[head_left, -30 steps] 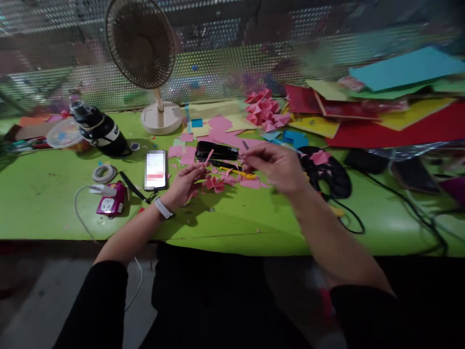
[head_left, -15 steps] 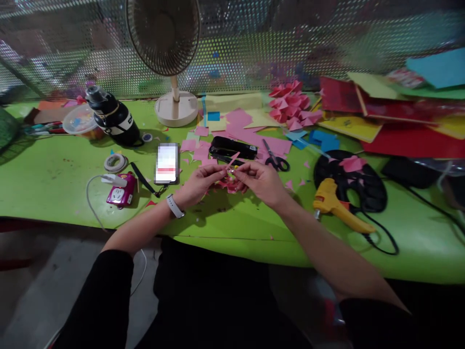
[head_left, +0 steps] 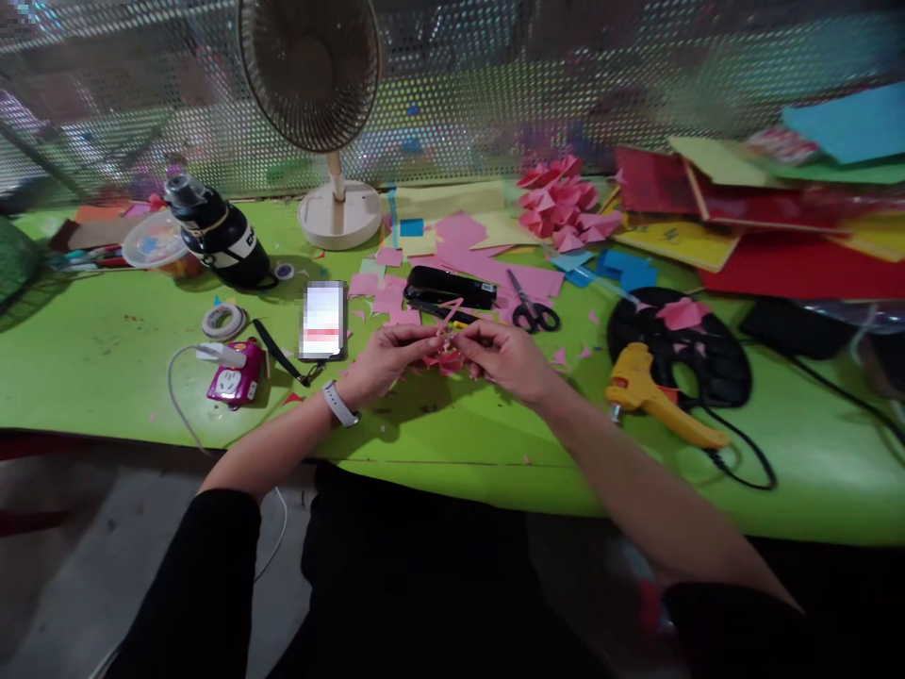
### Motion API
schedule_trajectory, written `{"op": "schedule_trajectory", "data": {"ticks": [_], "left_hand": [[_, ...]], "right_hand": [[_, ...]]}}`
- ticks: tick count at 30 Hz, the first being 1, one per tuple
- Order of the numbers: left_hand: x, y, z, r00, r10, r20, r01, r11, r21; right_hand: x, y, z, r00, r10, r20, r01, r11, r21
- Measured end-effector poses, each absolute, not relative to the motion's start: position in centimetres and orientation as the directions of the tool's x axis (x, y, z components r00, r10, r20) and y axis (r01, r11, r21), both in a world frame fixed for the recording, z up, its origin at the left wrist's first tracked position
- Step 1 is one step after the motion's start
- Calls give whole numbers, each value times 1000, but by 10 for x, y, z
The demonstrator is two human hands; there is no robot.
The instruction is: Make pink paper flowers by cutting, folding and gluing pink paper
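Just above the green table (head_left: 396, 434), my left hand (head_left: 396, 356) and my right hand (head_left: 505, 358) meet with fingertips pinched on a small pink folded-paper piece (head_left: 447, 358). A thin pink strip sticks up from between the fingers. Fingers partly hide the piece, so its full shape cannot be made out. Behind the hands lies a black stapler (head_left: 451, 287). To its right are scissors (head_left: 532, 306) with dark handles. Pink paper pieces (head_left: 364, 285) are spread around the stapler.
A yellow glue gun (head_left: 657, 396) lies at right by a black pad (head_left: 717, 354). Left are a phone (head_left: 323, 321), tape roll (head_left: 224, 322), purple socket adapter (head_left: 237, 374) and black bottle (head_left: 219, 236). Behind stand a fan (head_left: 339, 212), pink paper cluster (head_left: 562, 203) and coloured sheets (head_left: 770, 264).
My right fingertips have shifted slightly on the pink piece, and more of the upright strip shows. The view has moved a little; the surrounding things stay in place.
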State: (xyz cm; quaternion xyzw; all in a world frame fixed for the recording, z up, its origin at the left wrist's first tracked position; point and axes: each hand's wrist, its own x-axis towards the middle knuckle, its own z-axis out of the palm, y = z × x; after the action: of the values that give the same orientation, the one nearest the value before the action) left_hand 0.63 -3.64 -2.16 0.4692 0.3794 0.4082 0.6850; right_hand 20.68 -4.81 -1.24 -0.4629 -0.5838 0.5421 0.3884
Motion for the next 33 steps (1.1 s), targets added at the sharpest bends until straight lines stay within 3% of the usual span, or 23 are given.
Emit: {"op": "schedule_trajectory", "data": {"ticks": [14,33], "left_hand": [[7,-40,-19,400,916,-32,-207,124,970],[9,-45,-14,380,925,-29,-195,111,974]], "right_hand": [[208,-52,-13,-358,933,-17,118,27,-993],[210,-52,-18,-378,925,40,86,78,-993]]}}
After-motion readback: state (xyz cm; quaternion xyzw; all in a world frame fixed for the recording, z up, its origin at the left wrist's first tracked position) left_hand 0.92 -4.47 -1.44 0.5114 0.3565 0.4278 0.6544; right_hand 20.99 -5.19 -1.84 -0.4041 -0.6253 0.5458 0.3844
